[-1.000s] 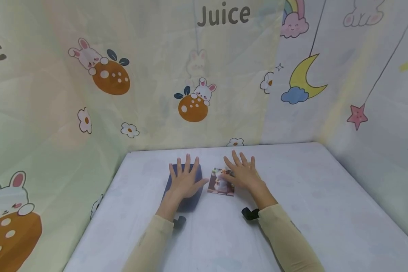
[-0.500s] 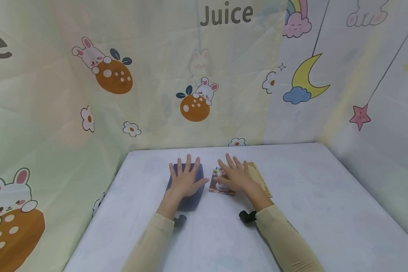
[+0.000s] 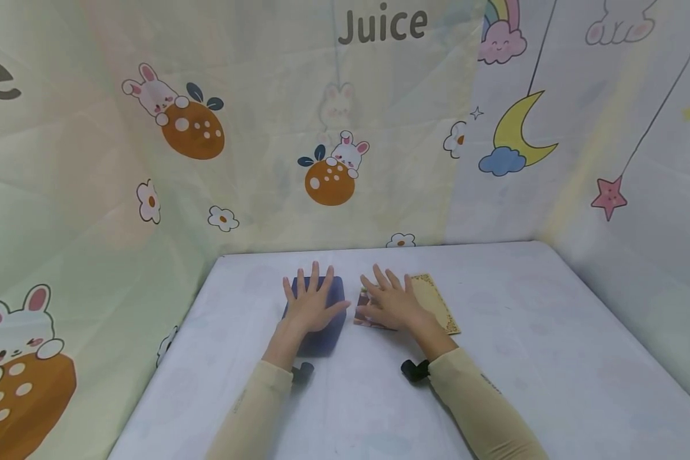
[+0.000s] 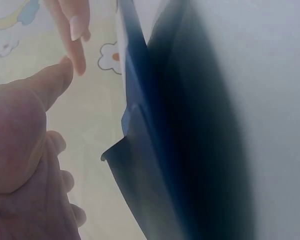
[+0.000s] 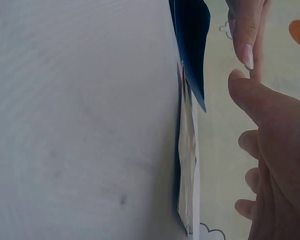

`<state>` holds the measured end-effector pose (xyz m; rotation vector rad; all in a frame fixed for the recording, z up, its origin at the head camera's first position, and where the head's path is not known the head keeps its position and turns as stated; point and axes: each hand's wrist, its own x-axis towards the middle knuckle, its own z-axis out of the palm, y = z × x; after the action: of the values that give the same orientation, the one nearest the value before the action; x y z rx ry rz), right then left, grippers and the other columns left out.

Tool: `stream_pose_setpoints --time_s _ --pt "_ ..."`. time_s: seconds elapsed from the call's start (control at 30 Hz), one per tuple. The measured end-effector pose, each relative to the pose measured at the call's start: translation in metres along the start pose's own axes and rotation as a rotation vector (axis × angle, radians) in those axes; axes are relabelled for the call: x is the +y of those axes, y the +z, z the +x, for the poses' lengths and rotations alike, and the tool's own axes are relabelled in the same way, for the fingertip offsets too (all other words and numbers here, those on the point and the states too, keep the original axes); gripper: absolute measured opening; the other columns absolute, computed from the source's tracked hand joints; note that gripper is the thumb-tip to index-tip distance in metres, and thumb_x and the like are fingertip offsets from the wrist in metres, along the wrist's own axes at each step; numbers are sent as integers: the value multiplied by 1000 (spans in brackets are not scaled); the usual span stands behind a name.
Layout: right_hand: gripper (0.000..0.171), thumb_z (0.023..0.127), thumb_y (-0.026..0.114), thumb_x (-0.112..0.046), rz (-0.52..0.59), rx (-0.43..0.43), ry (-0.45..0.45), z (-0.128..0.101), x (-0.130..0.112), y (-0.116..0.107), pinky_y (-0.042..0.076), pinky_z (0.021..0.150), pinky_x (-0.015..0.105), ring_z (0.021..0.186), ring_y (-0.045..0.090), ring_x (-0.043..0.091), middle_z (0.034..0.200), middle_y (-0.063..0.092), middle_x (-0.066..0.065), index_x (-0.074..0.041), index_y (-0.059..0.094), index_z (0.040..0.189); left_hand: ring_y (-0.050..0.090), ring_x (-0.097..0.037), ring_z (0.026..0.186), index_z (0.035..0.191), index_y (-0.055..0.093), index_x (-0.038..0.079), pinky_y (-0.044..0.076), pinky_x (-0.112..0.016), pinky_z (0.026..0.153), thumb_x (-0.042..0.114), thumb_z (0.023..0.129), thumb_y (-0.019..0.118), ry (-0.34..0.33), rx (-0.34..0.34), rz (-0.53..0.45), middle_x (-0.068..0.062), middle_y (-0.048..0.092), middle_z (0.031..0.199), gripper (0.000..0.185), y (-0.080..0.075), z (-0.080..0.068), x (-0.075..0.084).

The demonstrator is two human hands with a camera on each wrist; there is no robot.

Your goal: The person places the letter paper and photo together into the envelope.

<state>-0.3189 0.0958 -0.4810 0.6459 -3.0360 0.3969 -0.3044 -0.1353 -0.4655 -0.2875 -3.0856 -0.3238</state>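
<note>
At the near side of the white table (image 3: 351, 409), two beige sleeves (image 3: 477, 396) are seen, with a dark wrist device (image 3: 415, 370) beneath each. Farther off, a blue folder (image 3: 324, 344) is laid at left, under the left hand (image 3: 310, 310), whose fingers are spread. To its right, a picture card (image 3: 372, 322) is partly covered by the right hand (image 3: 397, 305), fingers likewise spread; a yellow card (image 3: 439, 303) with an ornate border is placed just right, its junction with the picture hidden. In both wrist views, the palms are held clear of these items. Nothing is gripped or lifted; an early or resting stage is suggested, and any finished or remaining step cannot be told. A printed backdrop (image 3: 264, 185) is hung beyond.
</note>
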Motion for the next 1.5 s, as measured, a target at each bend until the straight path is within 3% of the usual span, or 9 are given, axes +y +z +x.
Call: stream_pose_setpoints --time_s 0.23,0.43,0.57,0.77,0.93,1.1,1.5 --pt "76 100 53 -64 15 -9 -32 -1 -10 -1 4 122 72 160 15 41 175 12 8 -30 30 164 -1 -47 160 168 13 24 -8 -73 120 70 98 49 10 -24 -27 -17 -1 175 91 -6 -2 -6" --pt "78 100 52 -65 21 -40 -68 -4 -18 -3 2 123 70 161 11 38 175 12 9 -29 28 165 10 -56 156 167 19 17 8 -75 120 66 101 49 -23 -133 -90 -24 10 172 87 -11 -5 -15" --pt "78 101 51 -65 -5 -42 -90 -6 -22 -4 4 123 70 162 10 37 174 13 9 -28 27 165 12 -62 152 167 18 17 12 -79 116 67 100 48 -70 -184 -140 -24 11 172 88 -11 -5 -17" --pt "80 100 51 -67 -17 -44 -120 -6 -27 -3 5 123 70 162 11 36 174 15 10 -27 29 165 12 -59 154 166 22 19 12 -83 112 71 99 48 -126 -204 -148 -21 11 173 89 -13 -7 -18" --pt "79 100 50 -68 2 -49 -161 -6 -32 0 7 123 70 160 21 37 173 19 10 -24 33 163 17 -60 152 164 30 16 18 -84 110 61 102 50 -170 -203 -162 -23 16 171 79 -14 -10 -18" --pt "78 101 49 -67 15 -78 -191 -6 -36 4 7 123 70 159 23 36 173 21 11 -24 32 164 21 -61 150 162 34 13 25 -80 111 57 103 51 -172 -201 -174 -26 20 169 76 -15 -11 -15" --pt "75 102 50 -63 0 -108 -232 -7 -43 11 3 124 68 159 22 36 173 20 10 -24 31 164 23 -60 150 161 36 11 25 -77 113 55 104 51 -168 -208 -149 -26 23 168 73 -12 -10 -18"
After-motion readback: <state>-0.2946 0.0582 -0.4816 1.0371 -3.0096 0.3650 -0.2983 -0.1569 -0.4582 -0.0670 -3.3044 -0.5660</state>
